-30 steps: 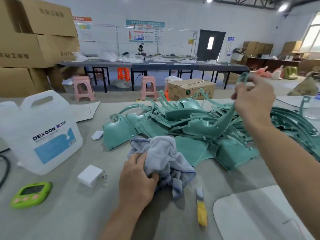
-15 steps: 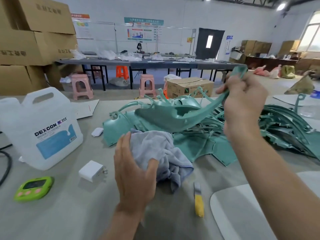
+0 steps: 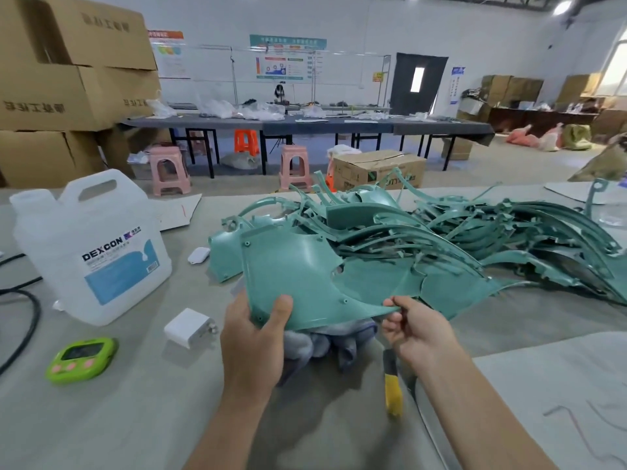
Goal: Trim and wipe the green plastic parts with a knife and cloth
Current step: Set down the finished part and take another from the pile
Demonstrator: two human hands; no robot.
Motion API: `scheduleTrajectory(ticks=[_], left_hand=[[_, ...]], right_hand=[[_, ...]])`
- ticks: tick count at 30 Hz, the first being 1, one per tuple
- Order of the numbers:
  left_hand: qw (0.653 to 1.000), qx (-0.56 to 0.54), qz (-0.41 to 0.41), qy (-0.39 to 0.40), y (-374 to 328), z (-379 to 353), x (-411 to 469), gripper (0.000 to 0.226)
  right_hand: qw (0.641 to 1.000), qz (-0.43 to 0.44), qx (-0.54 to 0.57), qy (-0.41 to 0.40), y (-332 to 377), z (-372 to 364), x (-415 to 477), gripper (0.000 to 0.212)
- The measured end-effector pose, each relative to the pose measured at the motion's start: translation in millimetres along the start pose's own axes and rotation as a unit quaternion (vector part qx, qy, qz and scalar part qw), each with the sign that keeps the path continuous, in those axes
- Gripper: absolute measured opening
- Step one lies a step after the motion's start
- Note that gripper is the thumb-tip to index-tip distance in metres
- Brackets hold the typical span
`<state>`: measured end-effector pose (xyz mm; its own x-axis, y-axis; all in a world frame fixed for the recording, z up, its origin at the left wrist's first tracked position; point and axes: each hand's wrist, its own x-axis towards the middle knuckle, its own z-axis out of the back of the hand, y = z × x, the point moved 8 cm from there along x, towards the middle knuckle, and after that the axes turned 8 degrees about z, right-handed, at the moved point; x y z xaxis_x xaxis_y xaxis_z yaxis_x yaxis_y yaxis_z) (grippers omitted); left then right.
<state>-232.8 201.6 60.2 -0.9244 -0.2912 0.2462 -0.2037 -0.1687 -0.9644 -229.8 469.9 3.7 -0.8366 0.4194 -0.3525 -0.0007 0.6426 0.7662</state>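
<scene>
Pulled green part [image 3: 295,273] from 1 o'clock pile [image 3: 492,232]; gripping with left hand [image 3: 252,337], pinching tip with right hand [image 3: 417,329]; ready to wipe.

Bright, even overhead lighting; soft shadows, wide-angle bending at edges.

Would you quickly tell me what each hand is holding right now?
Left hand: grips the green part at its lower corner.
Right hand: pinches the same part's pointed tip.
</scene>
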Motion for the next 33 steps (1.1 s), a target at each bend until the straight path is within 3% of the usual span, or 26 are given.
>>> scheduleTrajectory(ticks=[3, 5, 7, 8, 10, 12, 14, 15, 17, 20, 22, 25, 29, 33], left_hand=[[0.992, 0.028, -0.099, -0.067, -30, 15, -5, 0.012], [0.99, -0.113, -0.054, -0.066, -35, 20, -1, 0.009], [0.96, -0.262, 0.052, -0.079, -20, 26, 10, 0.014], [0.94, -0.312, 0.11, -0.088, -9, 30, 16, 0.014], [0.897, -0.381, 0.203, -0.097, 14, 38, 28, 0.016], [0.87, -0.418, 0.247, -0.09, 29, 48, 36, 0.023], [0.861, -0.425, 0.269, -0.071, 39, 48, 39, 0.023], [0.862, -0.424, 0.273, -0.052, 42, 45, 39, 0.021], [0.88, -0.394, 0.265, 0.008, 41, 33, 37, 0.019], [0.923, -0.29, 0.234, 0.092, 38, 15, 30, 0.025], [0.95, -0.21, 0.208, 0.102, 38, 8, 26, 0.024], [0.966, -0.179, 0.169, 0.083, 36, -1, 20, 0.026], [0.968, -0.191, 0.154, 0.044, 39, -8, 18, 0.026], [0.939, -0.278, 0.2, 0.012, 49, -4, 23, 0.023]], right_hand=[[0.998, 0.04, -0.039, 0.022, 5, -3, -10, 0.028], [0.988, 0.09, -0.12, 0.033, 14, -2, -17, 0.047], [0.942, 0.174, -0.286, 0.03, 32, 0, -24, 0.065], [0.89, 0.224, -0.397, 0.013, 44, 2, -29, 0.064], [0.749, 0.295, -0.593, -0.024, 64, 4, -37, 0.055], [0.639, 0.264, -0.722, -0.013, 64, 9, -38, 0.051], [0.524, 0.188, -0.828, 0.062, 46, 10, -38, 0.048], [0.495, 0.154, -0.85, 0.093, 35, 11, -40, 0.05], [0.491, 0.116, -0.856, 0.113, 19, 13, -47, 0.05], [0.492, 0.144, -0.849, 0.13, 7, 10, -49, 0.044], [0.509, 0.142, -0.838, 0.133, 8, 12, -48, 0.041], [0.528, 0.171, -0.825, 0.1, 20, 14, -40, 0.042], [0.613, 0.226, -0.757, 0.023, 38, 16, -35, 0.039], [0.623, 0.207, -0.754, 0.024, 32, 18, -32, 0.035]])
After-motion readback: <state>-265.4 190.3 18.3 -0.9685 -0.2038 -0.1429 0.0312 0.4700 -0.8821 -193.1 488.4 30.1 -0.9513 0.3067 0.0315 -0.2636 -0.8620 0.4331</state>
